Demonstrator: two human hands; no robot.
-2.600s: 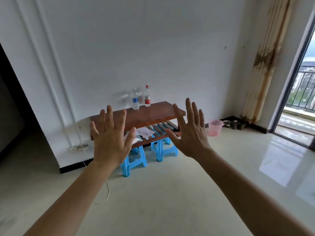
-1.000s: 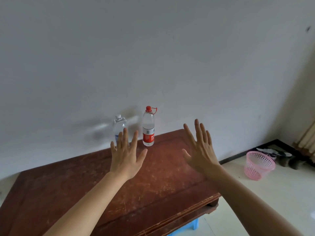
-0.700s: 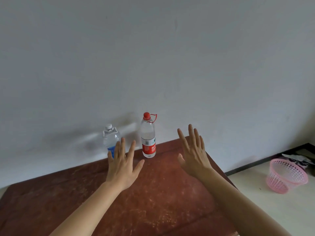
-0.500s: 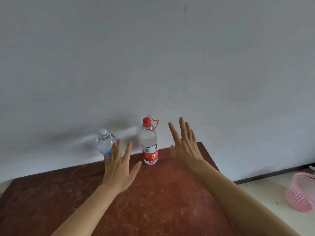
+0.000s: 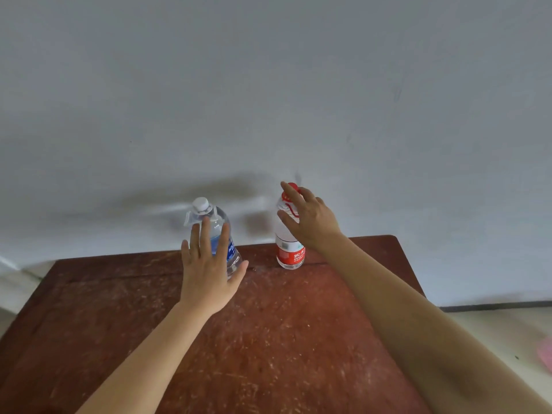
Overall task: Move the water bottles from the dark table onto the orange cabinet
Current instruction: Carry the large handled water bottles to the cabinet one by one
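Left hand: fingers straight, spread, holding nothing; blue-label bottle upright just beyond the fingertips.
Right hand: loosely spread at the red-cap bottle neck; contact unclear.
Table far edge: just past both bottles, at the wall; a gap separates them.

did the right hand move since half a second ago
Yes: the right hand moved left, from beside the red-capped bottle to overlapping its neck and cap.

grey wall, pale floor
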